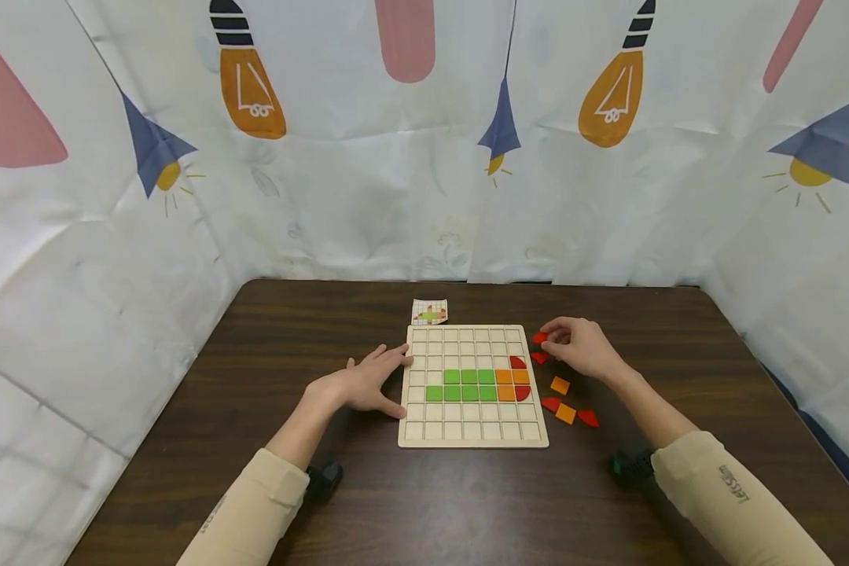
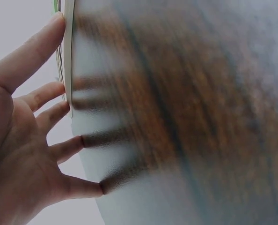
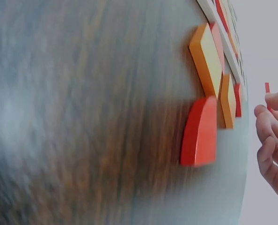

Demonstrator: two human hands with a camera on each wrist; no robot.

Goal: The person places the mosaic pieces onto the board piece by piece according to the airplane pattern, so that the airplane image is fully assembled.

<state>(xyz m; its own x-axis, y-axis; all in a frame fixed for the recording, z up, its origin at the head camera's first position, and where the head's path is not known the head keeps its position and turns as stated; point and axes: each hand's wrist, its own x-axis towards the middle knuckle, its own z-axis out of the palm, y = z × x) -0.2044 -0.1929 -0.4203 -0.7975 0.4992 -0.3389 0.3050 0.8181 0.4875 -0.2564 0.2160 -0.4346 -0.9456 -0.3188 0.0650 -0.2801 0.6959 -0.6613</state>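
Note:
A pale grid board [image 1: 467, 432] lies on the table, with green squares [image 1: 469, 385] in two rows, orange squares [image 1: 505, 385] at their right end and red quarter-round pieces [image 1: 523, 393] beside these. My left hand [image 1: 368, 383] rests at the board's left edge, fingers spread; in the left wrist view its thumb and fingertips meet the rim [image 2: 69, 56]. Just past the board's upper right, my right hand [image 1: 583, 346] pinches a red piece [image 3: 267, 88] between thumb and fingers. Another red piece [image 1: 540, 358] lies right below that hand.
To the right of the board are loose orange squares [image 1: 560, 385] and red quarter-round pieces [image 1: 588, 418]. Behind the board's upper left corner lies a small pattern card [image 1: 429, 312]. A printed curtain [image 1: 396, 196] hangs along the dark table's [image 1: 453, 503] far edge.

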